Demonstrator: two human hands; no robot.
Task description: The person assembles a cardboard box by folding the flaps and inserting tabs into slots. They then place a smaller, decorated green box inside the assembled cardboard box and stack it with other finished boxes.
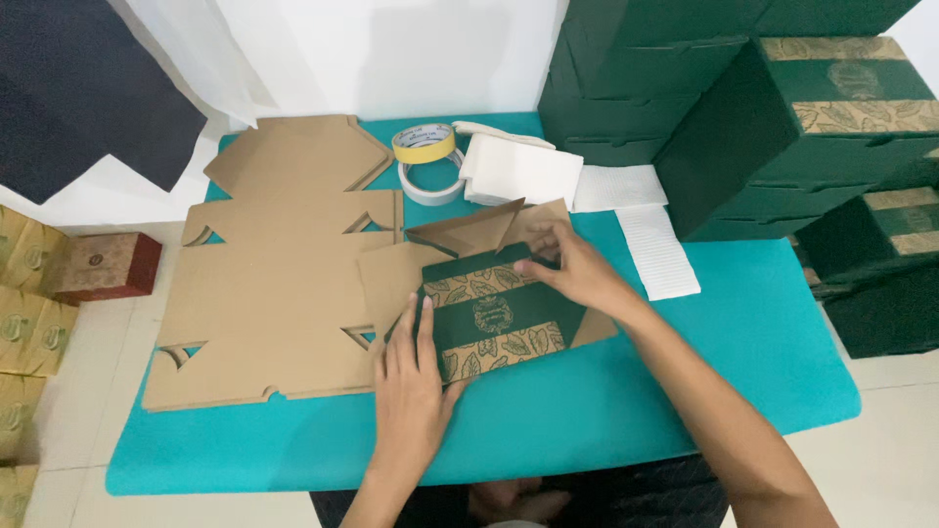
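We see the teal tabletop (626,411) carrying everything, with a stack of finished dark green boxes (782,117) well off to the right of our right hand (577,274). To the left of our left hand (411,381) lies a pile of flat brown cardboard blanks (274,284). Between the two hands sits the box blank being folded (494,313), its green printed panel with leaf bands facing up. Our left grip is released, fingers flat and pressing down the panel's near left edge; our right grip pinches the blank's far edge where a brown flap (479,230) stands up. We judge the step to be folding this flap along its crease; the next move calls for steady downward pressure while the flap turns over. Beyond the right hand lie white paper sheets (523,171) and two tape rolls (425,156).
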